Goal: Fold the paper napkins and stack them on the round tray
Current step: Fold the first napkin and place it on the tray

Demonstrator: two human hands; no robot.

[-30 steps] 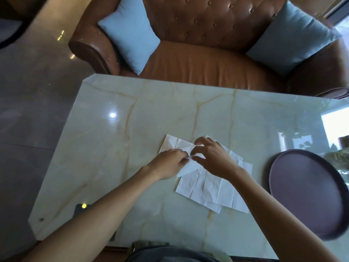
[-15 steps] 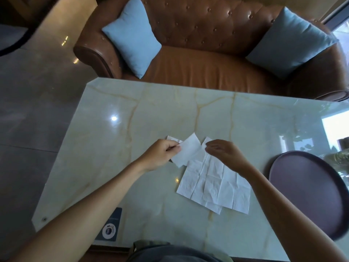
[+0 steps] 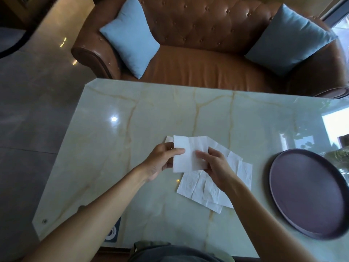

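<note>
Napkin [image 3: 188, 154] is now off the surface [image 3: 151, 110] and upright between both hands in the head view; a second ago the hands were bent over the pile, and half a second ago the left alone had peeled one sheet away. The left hand [image 3: 160, 161] pinches its 9 o'clock edge, thumb on the front face, so that grip is clamped on paper. The right hand [image 3: 215, 165] pinches the 3 o'clock edge with its fingers curled round it. The remaining napkins [image 3: 204, 190] lie spread flat just beneath, overlapping, toward 5 o'clock of the held one. The round tray [image 3: 306, 193] sits well apart at 3 o'clock, with no napkin on it. One sheet is separated and seemingly creased once; likely another fold comes before stacking.
</note>
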